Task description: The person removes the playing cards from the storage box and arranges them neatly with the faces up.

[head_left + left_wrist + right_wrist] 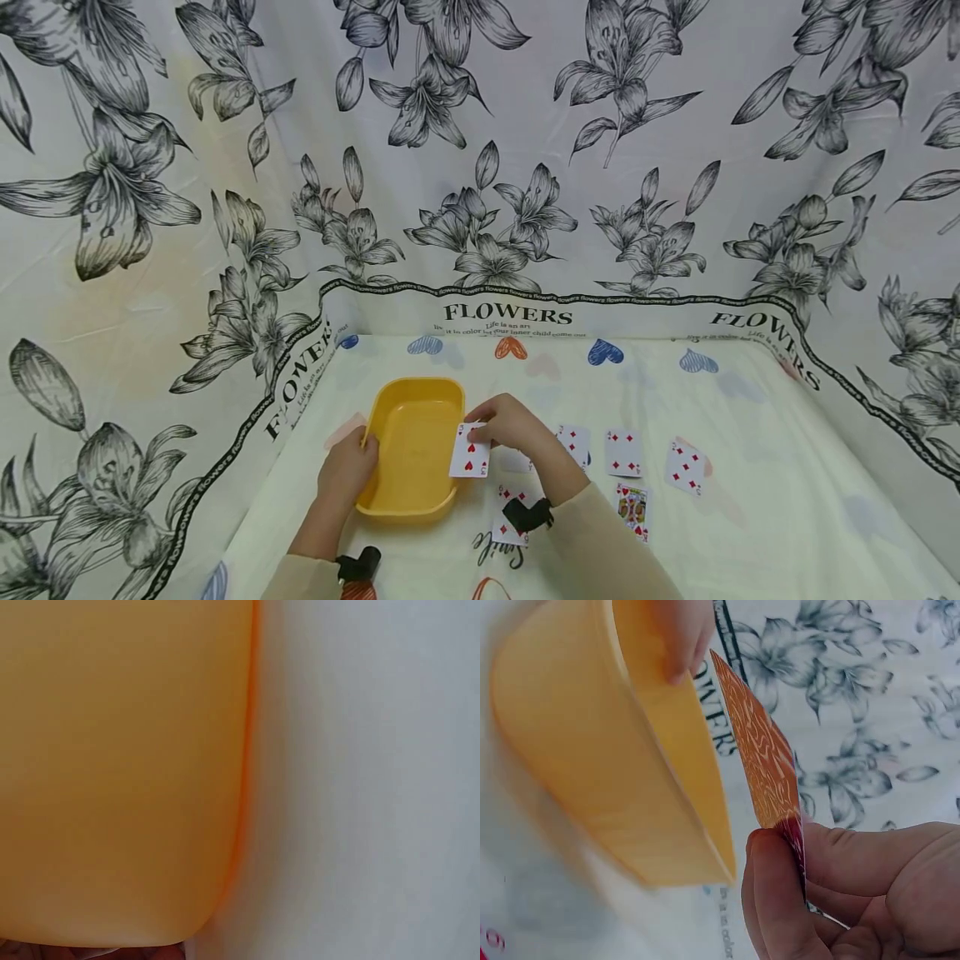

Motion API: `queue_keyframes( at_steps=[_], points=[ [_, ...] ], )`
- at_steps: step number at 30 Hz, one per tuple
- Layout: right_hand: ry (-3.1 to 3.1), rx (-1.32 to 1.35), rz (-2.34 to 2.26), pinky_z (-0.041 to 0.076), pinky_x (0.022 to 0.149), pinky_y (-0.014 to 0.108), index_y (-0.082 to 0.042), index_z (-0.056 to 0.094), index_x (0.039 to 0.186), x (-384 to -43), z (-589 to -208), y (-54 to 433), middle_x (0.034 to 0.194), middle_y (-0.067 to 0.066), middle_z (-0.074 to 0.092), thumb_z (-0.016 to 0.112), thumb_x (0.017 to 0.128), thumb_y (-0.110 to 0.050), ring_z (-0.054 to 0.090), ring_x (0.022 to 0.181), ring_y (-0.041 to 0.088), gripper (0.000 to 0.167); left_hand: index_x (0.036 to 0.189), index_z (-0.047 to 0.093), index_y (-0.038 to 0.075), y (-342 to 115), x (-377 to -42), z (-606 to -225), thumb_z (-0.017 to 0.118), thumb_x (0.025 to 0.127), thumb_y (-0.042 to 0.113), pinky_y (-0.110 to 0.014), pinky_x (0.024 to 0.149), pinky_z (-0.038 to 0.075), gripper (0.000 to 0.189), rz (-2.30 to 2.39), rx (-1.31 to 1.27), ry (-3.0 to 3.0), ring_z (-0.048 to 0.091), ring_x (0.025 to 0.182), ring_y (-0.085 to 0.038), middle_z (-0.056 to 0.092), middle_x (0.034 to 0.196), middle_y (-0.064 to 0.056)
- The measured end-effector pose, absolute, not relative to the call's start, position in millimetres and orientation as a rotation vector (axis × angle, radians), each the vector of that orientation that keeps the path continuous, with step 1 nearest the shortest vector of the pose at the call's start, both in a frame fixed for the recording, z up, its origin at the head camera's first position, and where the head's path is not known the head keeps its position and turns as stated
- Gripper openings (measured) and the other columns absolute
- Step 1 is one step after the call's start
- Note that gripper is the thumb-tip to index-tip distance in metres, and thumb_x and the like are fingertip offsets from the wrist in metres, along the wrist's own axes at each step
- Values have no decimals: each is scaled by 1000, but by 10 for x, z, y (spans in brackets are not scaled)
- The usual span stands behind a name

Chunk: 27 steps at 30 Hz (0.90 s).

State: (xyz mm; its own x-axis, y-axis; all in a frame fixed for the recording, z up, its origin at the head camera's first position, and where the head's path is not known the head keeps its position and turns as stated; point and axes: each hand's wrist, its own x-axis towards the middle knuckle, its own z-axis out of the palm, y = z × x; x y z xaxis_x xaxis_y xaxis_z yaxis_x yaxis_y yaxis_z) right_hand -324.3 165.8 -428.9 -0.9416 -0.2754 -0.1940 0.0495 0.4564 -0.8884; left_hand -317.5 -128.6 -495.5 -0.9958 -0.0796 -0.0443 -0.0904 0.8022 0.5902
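Observation:
A yellow plastic tub [411, 442] is tilted slightly above the cloth, and my left hand [348, 467] grips its left rim. Between the thumb and fingers of my right hand [516, 427] a playing card [468, 461] is pinched, its red-heart face visible in the head view. That card hangs at the tub's right rim. In the right wrist view its patterned orange back [761, 746] faces the tub, apart from the wall. The tub's side [112, 780] fills much of the left wrist view, where my left hand is mostly out of sight.
Face-up cards lie right of the tub: a diamond card [624, 452], another diamond card [686, 465], a king [632, 510] and one partly under my right wrist [510, 533]. A flower-printed curtain [495, 183] encloses the heart-printed cloth [765, 433].

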Motion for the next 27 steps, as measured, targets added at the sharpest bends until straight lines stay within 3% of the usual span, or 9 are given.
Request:
queue_keyframes(
  at_steps=[7, 27],
  points=[
    [2430, -146, -1464, 58, 73, 37, -4, 76, 113, -3143, -4307, 1999, 92, 5, 71, 80, 87, -8, 68, 74, 19, 27, 134, 58, -3, -1286, -3159, -4941, 41, 105, 29, -39, 68, 45, 47, 985, -147, 2946, 56, 74, -22, 63, 96, -10],
    [2522, 143, -1469, 57, 77, 37, 2, 71, 121, -2603, -4437, 3294, 106, 9, 69, 78, 88, -7, 65, 85, 21, 35, 136, 57, -5, -1291, -3161, -4944, 41, 105, 28, -46, 76, 48, 47, 975, -114, 2972, 58, 80, -27, 66, 110, -17]
  ],
)
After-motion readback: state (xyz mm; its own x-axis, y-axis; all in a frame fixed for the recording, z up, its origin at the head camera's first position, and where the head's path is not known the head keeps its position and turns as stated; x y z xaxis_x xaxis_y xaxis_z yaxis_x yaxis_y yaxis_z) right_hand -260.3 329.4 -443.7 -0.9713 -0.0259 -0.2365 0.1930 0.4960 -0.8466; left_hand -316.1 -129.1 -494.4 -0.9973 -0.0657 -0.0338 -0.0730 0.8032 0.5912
